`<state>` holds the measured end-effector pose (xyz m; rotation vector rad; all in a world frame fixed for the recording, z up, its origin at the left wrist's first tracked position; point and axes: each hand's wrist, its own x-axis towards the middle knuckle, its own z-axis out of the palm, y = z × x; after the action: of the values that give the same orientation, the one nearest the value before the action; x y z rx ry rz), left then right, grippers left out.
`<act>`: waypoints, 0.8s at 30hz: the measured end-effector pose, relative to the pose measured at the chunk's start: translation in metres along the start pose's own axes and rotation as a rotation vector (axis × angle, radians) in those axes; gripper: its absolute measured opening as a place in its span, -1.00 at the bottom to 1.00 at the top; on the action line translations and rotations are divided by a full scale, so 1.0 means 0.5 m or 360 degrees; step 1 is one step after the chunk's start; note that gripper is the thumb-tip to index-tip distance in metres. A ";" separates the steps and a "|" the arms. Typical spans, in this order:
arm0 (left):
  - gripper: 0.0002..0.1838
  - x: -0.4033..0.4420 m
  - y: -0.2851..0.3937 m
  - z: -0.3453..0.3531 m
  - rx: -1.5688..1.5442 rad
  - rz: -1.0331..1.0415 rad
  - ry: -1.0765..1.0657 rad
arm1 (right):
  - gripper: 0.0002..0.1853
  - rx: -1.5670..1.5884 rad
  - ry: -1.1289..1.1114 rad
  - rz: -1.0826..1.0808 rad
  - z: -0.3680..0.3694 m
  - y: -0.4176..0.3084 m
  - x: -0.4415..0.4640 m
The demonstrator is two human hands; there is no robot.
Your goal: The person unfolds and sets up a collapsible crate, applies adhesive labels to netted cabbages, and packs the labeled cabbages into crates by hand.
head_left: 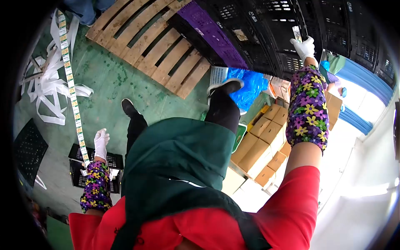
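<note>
My right hand point(305, 48), in a white glove, reaches up to the side of a stacked black crate point(287, 62). A small pale label point(296, 33) shows at its fingertips against the crate, pinched or pressed there. Lower left, my left hand point(101, 143), also white-gloved, hangs with loosely bent fingers and nothing visible in it. Beside it runs a long strip of printed labels point(68, 77), down to a small black crate point(77, 154) on the floor. My left forearm partly hides that crate. Both forearms wear flowered sleeves.
A wooden pallet point(141, 37) lies near the stack, which includes a purple crate point(214, 35). Tangled white backing strip point(54, 87) covers floor at left. Blue plastic point(248, 89) and cardboard boxes point(262, 137) are at right. Another person's legs point(81, 10) show top left.
</note>
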<state>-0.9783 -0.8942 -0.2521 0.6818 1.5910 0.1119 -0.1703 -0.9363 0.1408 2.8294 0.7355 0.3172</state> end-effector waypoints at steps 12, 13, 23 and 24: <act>-0.81 -0.128 -0.111 -0.108 -0.0097 -0.0032 0.0134 | -0.06 0.0063 -0.0073 -0.0074 -0.005 0.050 -0.086; -0.81 -0.144 -0.128 -0.124 -0.0161 -0.0011 0.0169 | -0.08 0.0098 -0.0091 -0.0198 -0.004 0.035 -0.080; -0.84 -0.368 -0.210 -0.282 -0.0458 -0.0034 0.0602 | -0.21 0.0120 -0.0007 -0.0332 -0.113 0.076 -0.198; -0.84 -0.382 -0.225 -0.295 -0.0542 -0.0014 0.0663 | -0.22 0.0094 0.0030 -0.0367 -0.109 0.092 -0.195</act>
<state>-1.1594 -1.0312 -0.1131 0.3985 1.9104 0.5347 -0.2466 -1.0166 0.1890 2.7608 1.0803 0.2889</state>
